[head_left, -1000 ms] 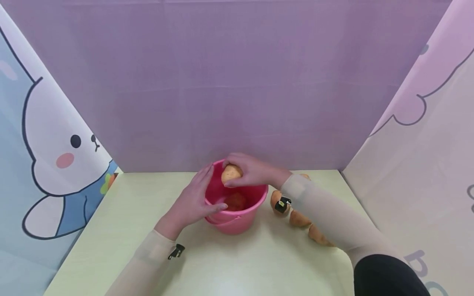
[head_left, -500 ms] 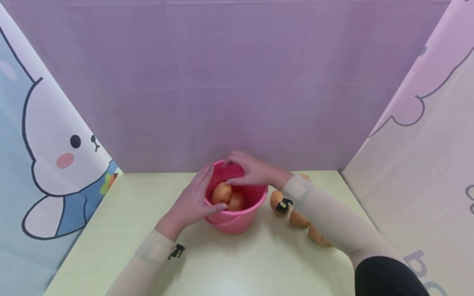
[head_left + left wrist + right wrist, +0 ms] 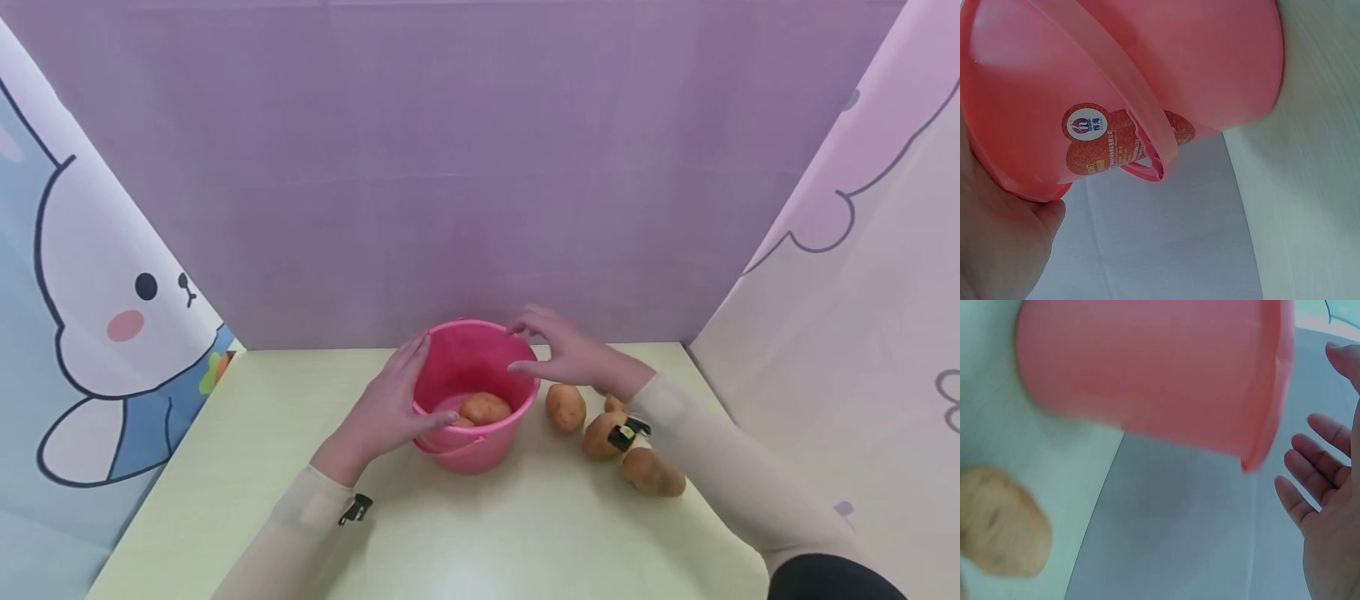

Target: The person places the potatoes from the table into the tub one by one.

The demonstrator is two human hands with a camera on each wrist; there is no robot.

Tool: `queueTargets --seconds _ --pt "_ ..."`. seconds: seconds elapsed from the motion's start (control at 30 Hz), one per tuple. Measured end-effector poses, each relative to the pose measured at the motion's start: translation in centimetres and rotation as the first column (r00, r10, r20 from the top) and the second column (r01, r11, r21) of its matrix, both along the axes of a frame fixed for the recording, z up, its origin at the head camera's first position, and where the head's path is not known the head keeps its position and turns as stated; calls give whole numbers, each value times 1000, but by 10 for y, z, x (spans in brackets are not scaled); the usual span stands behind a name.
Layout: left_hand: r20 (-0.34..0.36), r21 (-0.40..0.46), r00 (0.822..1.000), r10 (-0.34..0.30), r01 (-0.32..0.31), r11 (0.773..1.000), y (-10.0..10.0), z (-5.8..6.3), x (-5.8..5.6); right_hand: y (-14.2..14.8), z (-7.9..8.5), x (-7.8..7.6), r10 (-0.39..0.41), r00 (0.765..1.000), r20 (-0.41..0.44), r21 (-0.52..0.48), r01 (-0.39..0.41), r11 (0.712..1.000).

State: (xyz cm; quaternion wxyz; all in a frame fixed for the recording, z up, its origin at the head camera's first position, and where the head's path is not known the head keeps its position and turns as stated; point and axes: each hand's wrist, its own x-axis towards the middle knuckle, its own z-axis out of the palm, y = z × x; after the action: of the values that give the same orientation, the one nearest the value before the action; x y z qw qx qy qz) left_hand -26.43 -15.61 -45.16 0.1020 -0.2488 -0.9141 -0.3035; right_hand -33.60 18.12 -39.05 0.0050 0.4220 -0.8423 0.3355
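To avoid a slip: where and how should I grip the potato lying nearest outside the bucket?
Probably round the middle of this potato, right hand from above: it is rounded, uncovered on top, and table separates it from the bucket.

The pale table [image 3: 450, 533] carries a pink bucket [image 3: 472, 457] and potatoes [image 3: 566, 407], seemingly four or more.

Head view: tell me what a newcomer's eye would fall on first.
Probably the bright pink bucket at the middle of the pale table, the left hand holding its rim and the right hand, empty, near the rim's right side. Next would come the loose brown potatoes right of the bucket, then the big cartoon animal on the left wall.
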Motion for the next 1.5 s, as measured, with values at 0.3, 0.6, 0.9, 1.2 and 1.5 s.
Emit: queueTargets --seconds 0.3,0.6,0.9,1.2,1.5 --pt "10 -9 1000 11 -11 1000 0 0 1 62 -19 12 -125 990 -62 13 126 992" --pt "-5 -6 1000 1 -1 1000 0 -1 -2 105 -43 34 -194 980 -43 -31 193 981" --pt "-9 -6 1000 1 -1 1000 -1 1 1 125 -67 49 -207 977 -49 -112 201 973" --pt "-10 -3 1000 2 -2 1000 -1 1 -1 131 -88 59 -204 978 -40 -117 198 973" --pt "4 8 1000 4 -4 1000 0 1 0 132 -109 62 -248 968 32 -31 248 968"
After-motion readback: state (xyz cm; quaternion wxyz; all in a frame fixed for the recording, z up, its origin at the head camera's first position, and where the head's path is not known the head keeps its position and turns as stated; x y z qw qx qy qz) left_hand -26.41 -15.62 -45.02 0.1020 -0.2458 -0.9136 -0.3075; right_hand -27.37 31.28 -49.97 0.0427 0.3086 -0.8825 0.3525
